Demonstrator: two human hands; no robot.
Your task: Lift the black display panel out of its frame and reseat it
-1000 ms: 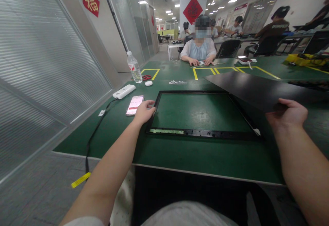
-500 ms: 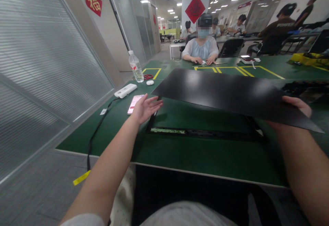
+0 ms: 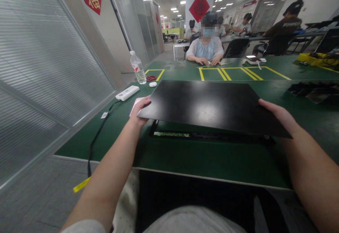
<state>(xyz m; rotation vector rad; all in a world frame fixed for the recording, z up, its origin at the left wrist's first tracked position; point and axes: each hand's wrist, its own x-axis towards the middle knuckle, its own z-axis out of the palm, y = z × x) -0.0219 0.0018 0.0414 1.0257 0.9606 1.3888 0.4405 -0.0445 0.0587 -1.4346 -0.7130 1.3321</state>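
A thin, glossy black rectangular panel is held up flat between my two hands, tilted slightly down to the right. My left hand grips its left edge, thumb on top and fingers underneath. On the right edge, my right hand is closed with its thumb on top; its other fingers are hidden below the panel. Under the panel a black frame lies on the green table. A green circuit strip shows along the frame's near side, and the frame's far part is covered from sight.
To the left are a pink-screened phone, a white power bank with a black strap, a white earbud case, red scissors and a water bottle. Dark parts lie at right. A person sits opposite.
My left hand, open and apart from the panel before, has closed on its left edge. The panel has shifted left and now lies over more of the black frame.
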